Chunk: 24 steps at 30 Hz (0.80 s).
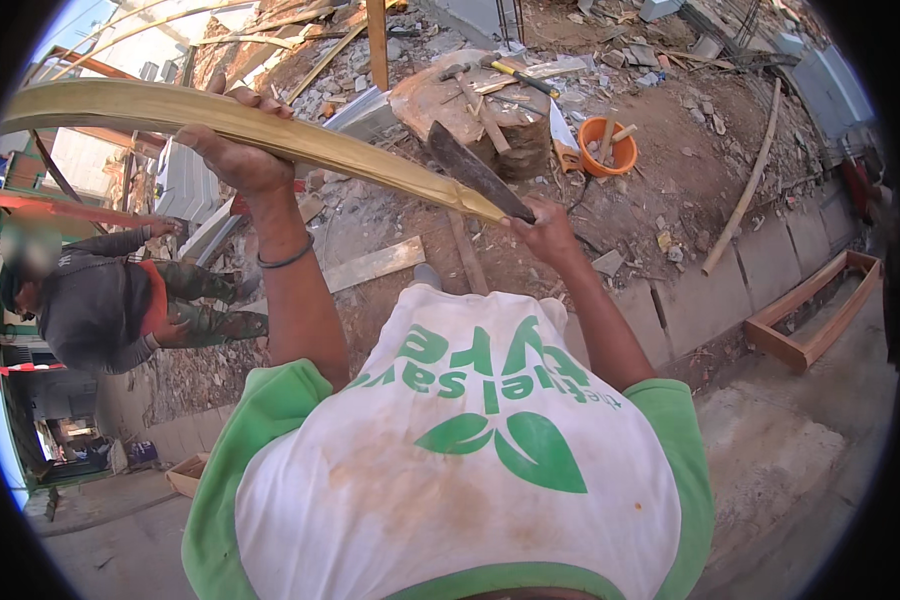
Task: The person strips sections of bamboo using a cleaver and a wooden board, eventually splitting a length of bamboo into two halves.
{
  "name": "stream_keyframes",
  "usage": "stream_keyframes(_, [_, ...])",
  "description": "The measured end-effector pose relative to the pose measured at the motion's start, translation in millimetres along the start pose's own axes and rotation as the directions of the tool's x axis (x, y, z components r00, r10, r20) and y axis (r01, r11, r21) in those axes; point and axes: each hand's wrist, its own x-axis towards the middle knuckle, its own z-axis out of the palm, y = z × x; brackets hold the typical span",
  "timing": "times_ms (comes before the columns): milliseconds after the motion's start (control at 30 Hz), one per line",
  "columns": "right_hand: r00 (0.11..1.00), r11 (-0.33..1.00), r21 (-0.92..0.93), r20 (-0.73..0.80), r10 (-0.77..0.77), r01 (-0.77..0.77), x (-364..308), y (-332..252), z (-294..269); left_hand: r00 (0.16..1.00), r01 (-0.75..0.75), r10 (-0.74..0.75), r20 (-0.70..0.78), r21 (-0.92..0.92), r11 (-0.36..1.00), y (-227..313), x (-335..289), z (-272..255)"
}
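Note:
My left hand [245,152] is wrapped round a long, pale wooden pole [360,163] and holds it up from below. The pole slants from the upper left down to the right and looks bowed in this wide view. My right hand [550,232] is closed on a machete [477,172], whose handle is hidden in the fist. Its dark, broad blade points up and left, lying close along the tapered, split-looking end of the pole. Whether blade and wood touch, I cannot tell.
Beyond my hands a stump [425,95] carries a hammer [478,112] and a yellow-and-black-handled tool [520,75]. A handsaw [567,150] leans near an orange bucket [622,158] holding wood pieces. A person [100,290] bends at left. A wooden frame [808,355] lies at right.

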Motion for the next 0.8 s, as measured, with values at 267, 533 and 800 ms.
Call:
stream_keyframes(267, [0.696, 0.304, 0.684, 0.416, 0.585, -0.663, 23, -58, -15, 0.999, -0.027, 0.031, 0.041, -0.093, 0.995, -38, -2, -1])
stream_keyframes(533, [0.877, 0.293, 0.892, 0.195, 0.439, -0.345, 83, -114, -82, 0.999, -0.033, 0.033, 0.012, 0.081, 0.996, -92, -38, -55])
stream_keyframes(800, [0.861, 0.762, 0.405, 0.299, 0.413, -0.506, 56, -67, 19, 0.984, 0.034, -0.06, 0.169, 0.155, 0.987, -65, -40, -43])
